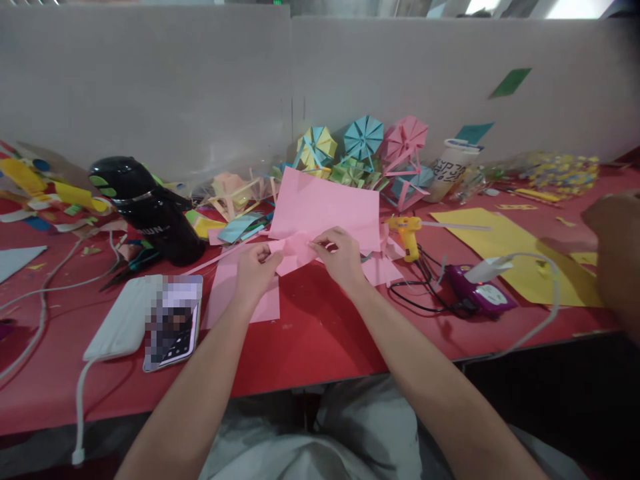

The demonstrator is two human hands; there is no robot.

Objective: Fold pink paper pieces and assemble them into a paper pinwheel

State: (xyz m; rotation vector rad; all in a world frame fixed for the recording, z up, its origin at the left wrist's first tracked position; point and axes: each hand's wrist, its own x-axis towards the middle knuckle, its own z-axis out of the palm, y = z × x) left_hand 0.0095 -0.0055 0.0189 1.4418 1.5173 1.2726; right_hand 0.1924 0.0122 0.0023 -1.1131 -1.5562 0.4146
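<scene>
My left hand (257, 267) pinches the left side of a small folded piece of pink paper (297, 257). The thumb and fingers of my right hand (340, 252) are closed on its right edge. The piece is held a little above the red table, and its exact folds are hard to make out. Just behind it a large pink sheet (327, 207) lies against the paper models. Another pink sheet (265, 307) is partly under my left hand and wrist. Pink scraps (381, 270) lie to the right of my right hand.
A black bottle (150, 213), a phone (175, 323) and a white power bank (125, 317) are at left. A yellow glue gun (407, 233), purple plug block (477, 290) and yellow sheet (515, 260) are at right. Folded paper umbrellas (364, 138) stand behind. Another person's arm (615, 247) shows at far right.
</scene>
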